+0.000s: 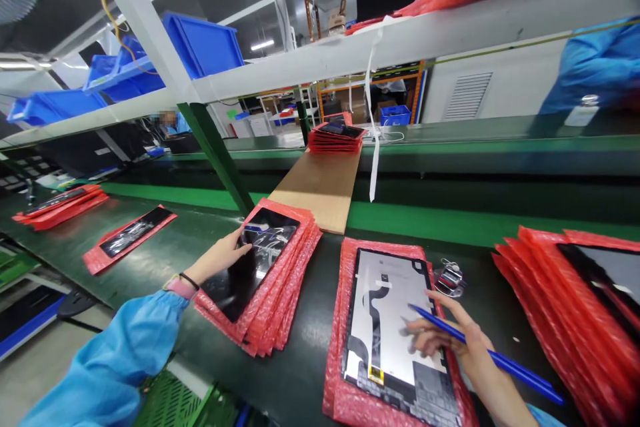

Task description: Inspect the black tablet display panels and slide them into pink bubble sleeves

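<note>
My left hand (223, 255) rests on the left edge of a dark glass panel (255, 260), its fingers stretched over the glass. That panel tops a stack of red bubble-wrap sleeves (285, 293). My right hand (450, 337) holds a blue pen-like tool (490, 357), with the fingers curled round it. Its fingertips touch the silver back of a tablet panel (385, 320), which lies face down on a red bubble-wrap sleeve (345, 373) in front of me.
A red stack with a dark panel (590, 293) lies at the right. More red sleeves with panels (130, 237) (63, 205) sit at the left. A wooden board (323, 187) bridges to the far belt, where another stack (336, 135) sits. Blue bins (200, 47) stand on the shelf overhead.
</note>
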`<state>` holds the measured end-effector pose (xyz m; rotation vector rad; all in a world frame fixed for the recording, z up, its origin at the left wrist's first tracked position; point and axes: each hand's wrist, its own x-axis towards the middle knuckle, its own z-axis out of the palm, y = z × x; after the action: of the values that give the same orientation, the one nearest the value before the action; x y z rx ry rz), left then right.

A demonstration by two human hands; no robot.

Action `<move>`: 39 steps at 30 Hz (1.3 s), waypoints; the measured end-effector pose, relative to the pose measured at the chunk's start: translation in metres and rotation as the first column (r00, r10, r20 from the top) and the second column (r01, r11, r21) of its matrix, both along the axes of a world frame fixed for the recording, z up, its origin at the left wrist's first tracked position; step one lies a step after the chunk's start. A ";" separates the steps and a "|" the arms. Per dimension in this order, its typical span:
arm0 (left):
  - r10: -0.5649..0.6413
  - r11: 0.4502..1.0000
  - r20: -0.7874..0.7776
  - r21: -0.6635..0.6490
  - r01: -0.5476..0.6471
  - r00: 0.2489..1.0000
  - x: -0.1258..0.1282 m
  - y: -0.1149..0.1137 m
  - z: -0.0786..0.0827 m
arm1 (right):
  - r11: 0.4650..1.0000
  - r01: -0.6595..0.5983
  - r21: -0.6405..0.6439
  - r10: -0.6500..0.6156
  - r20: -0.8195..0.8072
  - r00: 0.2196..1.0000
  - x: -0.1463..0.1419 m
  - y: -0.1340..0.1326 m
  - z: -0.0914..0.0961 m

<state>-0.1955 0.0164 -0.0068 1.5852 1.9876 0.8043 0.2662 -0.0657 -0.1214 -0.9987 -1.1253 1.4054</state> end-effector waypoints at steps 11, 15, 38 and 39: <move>-0.279 0.947 0.400 -0.035 0.318 0.873 0.141 -0.046 -0.005 | 0.993 0.076 0.086 -0.114 0.626 0.771 -0.021 -0.022 0.024; -0.227 0.866 0.697 -0.174 0.468 0.680 0.187 -0.063 -0.024 | 0.992 0.085 0.093 -0.125 0.642 0.756 -0.021 -0.020 0.017; 0.105 0.803 0.896 -0.332 0.494 0.431 0.246 -0.031 -0.047 | 0.976 0.140 -0.169 -0.124 0.100 0.987 -0.018 -0.016 0.020; 0.086 0.812 0.902 -0.309 0.495 0.423 0.252 -0.032 -0.048 | 0.975 0.139 -0.172 -0.125 0.086 0.988 -0.017 -0.016 0.021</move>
<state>0.0561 -0.0153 -0.0551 0.7279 1.0032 0.6592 0.2489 -0.0814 -0.1004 -1.2404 -0.9804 1.3882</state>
